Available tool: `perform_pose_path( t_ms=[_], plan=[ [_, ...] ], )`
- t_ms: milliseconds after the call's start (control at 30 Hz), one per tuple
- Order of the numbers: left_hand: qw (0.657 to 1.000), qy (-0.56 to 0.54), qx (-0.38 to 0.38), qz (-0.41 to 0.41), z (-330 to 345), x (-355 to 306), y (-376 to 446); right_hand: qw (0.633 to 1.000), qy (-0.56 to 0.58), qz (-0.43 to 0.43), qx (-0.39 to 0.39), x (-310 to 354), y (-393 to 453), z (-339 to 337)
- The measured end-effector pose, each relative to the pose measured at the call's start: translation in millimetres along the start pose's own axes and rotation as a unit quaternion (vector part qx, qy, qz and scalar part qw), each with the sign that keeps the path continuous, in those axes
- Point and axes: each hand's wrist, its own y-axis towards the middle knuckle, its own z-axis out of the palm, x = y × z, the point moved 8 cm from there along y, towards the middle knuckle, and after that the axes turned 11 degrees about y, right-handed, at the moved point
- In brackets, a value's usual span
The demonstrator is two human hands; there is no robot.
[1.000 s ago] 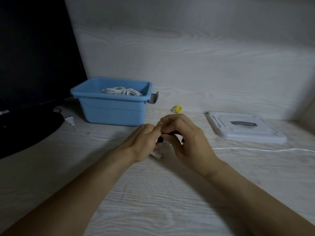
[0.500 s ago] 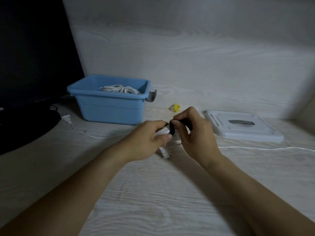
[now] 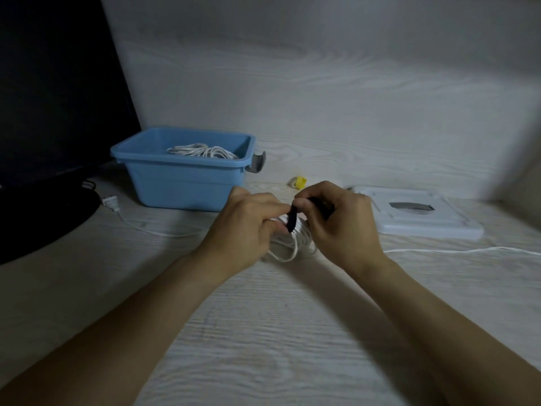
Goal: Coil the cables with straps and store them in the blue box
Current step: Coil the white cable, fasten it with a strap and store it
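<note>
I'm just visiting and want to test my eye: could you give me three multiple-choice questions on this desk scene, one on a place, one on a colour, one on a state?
1. Where is the small yellow clip?
A. inside the box
B. on the desk between the box and the flat white plastic lid
C. on the lid

2. What colour is the strap being wrapped?
A. black
B. red
C. white

3. The blue plastic box is:
A. closed
B. open and empty
C. open with coiled white cables inside

Answers: 1 B, it lies on bare desk; 2 A, it is dark against the white cable bundle; 3 C, coils show above the rim.
</note>
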Motion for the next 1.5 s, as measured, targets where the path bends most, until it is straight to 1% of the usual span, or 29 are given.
perform_pose_path(
  t_ms=[67,133,233,300,400,567,600,667,733,833,933,1000,1100,1167,1200,1300,1333,1367,1400,1433,1467,1500],
  plan=[
    [0.999,0.025,-0.025,0.007,-4.3,2.1,-1.7,0.996,0.01,0.091,0.005,-11.7,1.4,4.4],
    [0.998,0.042,-0.044,0.012,-6.3,1.4,-3.5,0.982,0.047,0.181,0.024,-25.0,1.3,7.9],
    [0.996,0.059,-0.062,0.022,-7.6,-3.6,-5.0,0.935,0.159,0.311,0.056,-40.8,-4.4,14.9],
    [0.994,0.067,-0.081,0.038,-10.4,-11.2,-6.8,0.907,0.214,0.357,0.07,-43.0,-8.8,18.1],
    [0.989,0.073,-0.124,0.044,-18.2,-17.3,-7.6,0.873,0.28,0.395,0.064,-45.4,-12.9,21.6],
    [0.979,0.128,-0.149,0.047,-21.6,-15.6,-8.3,0.846,0.317,0.422,0.073,-45.8,-16.1,28.0],
    [0.978,0.133,-0.153,0.046,-23.5,-15.7,-8.7,0.835,0.33,0.433,0.085,-45.6,-17.8,30.2],
    [0.976,0.14,-0.161,0.045,-27.5,-18.6,-9.6,0.801,0.368,0.459,0.109,-45.6,-21.7,36.0],
    [0.975,0.141,-0.165,0.047,-30.0,-22.0,-9.3,0.763,0.409,0.485,0.123,-44.7,-25.7,41.3],
    [0.977,0.127,-0.163,0.049,-29.9,-23.0,-8.4,0.722,0.449,0.508,0.137,-42.7,-30.7,46.4],
    [0.981,0.111,-0.148,0.052,-26.7,-21.5,-8.2,0.692,0.469,0.527,0.154,-42.8,-36.8,50.2],
    [0.984,0.102,-0.134,0.05,-23.9,-20.7,-7.1,0.683,0.464,0.543,0.153,-45.1,-40.9,51.2],
    [0.987,0.105,-0.113,0.039,-19.4,-19.0,-4.9,0.689,0.452,0.553,0.121,-53.1,-44.6,50.8],
    [0.991,0.101,-0.09,0.001,-16.1,-11.6,-2.0,0.705,0.448,0.542,0.089,-57.3,-42.3,48.9],
    [0.993,0.09,-0.073,-0.031,-13.8,-4.8,-1.3,0.725,0.436,0.529,0.068,-60.0,-39.5,45.7],
    [0.99,0.061,-0.03,-0.124,-7.2,18.7,-4.2,0.799,0.368,0.474,-0.022,-62.5,-28.8,31.1],
    [0.987,0.057,-0.021,-0.146,-6.1,25.7,-5.9,0.835,0.333,0.435,-0.062,-60.9,-24.7,22.5],
    [0.985,0.055,-0.013,-0.164,-5.3,32.2,-7.2,0.884,0.273,0.366,-0.097,-55.8,-18.4,10.6],
    [0.982,0.056,-0.004,-0.18,-5.3,38.0,-8.6,0.933,0.207,0.274,-0.105,-44.3,-11.4,2.9],
    [0.98,0.059,0.005,-0.191,-4.9,42.7,-9.4,0.968,0.159,0.177,-0.084,-28.3,-6.1,2.4],
    [0.979,0.056,0.01,-0.196,-4.5,45.8,-9.6,0.988,0.119,0.092,-0.045,-14.4,-4.2,7.5],
    [0.978,0.04,0.01,-0.203,-4.4,47.7,-10.3,0.997,0.078,0.021,-0.008,-3.1,-5.5,13.5]
  ],
)
